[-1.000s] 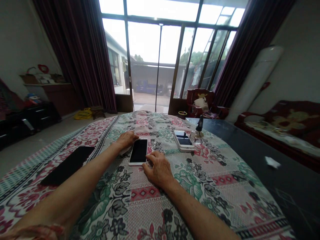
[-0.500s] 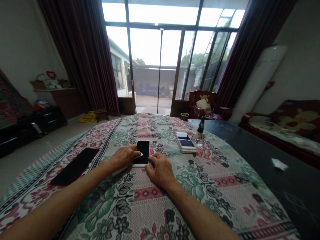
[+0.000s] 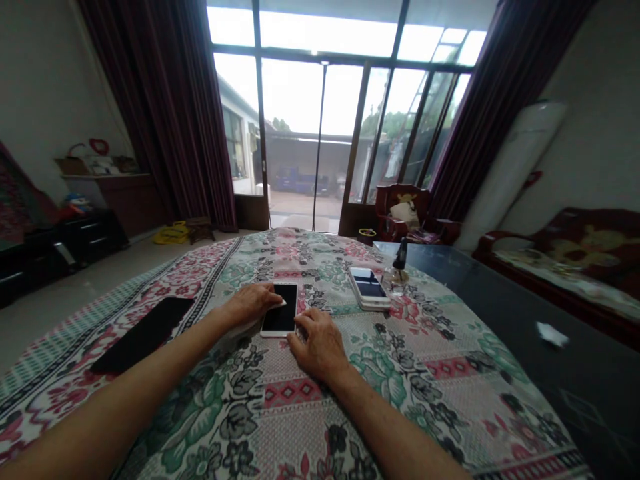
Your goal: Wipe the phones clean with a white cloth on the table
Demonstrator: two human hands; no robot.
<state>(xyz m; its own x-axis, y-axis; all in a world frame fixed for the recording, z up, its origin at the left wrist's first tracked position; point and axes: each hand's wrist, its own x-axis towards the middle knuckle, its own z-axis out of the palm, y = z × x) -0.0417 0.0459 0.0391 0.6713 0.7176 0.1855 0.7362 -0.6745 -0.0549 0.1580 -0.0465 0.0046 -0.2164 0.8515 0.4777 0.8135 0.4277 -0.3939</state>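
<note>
A white-framed smartphone [image 3: 280,321] with a dark screen lies face up on the patterned tablecloth. Pinched in the fingers of my left hand [image 3: 250,301] is a small white wipe [image 3: 282,303], pressed on the upper part of the screen. My right hand [image 3: 320,341] rests on the cloth with thumb and fingers bent against the phone's lower right edge, holding it by that side. Farther right lie stacked white phones [image 3: 369,287], beside a clear bottle [image 3: 399,275] with a black top. To the left is a flat black cloth or mat [image 3: 145,335].
The floral tablecloth [image 3: 290,423] covers the rounded table. A dark glossy surface [image 3: 590,373] at the right carries a crumpled white tissue [image 3: 552,335]. Beyond stand a wooden armchair [image 3: 404,203], a wooden sofa [image 3: 575,233] and glass doors [image 3: 310,173].
My left hand has slid the wipe a little up the screen, away from me. The right hand stays at the phone's edge. The camera view has shifted slightly.
</note>
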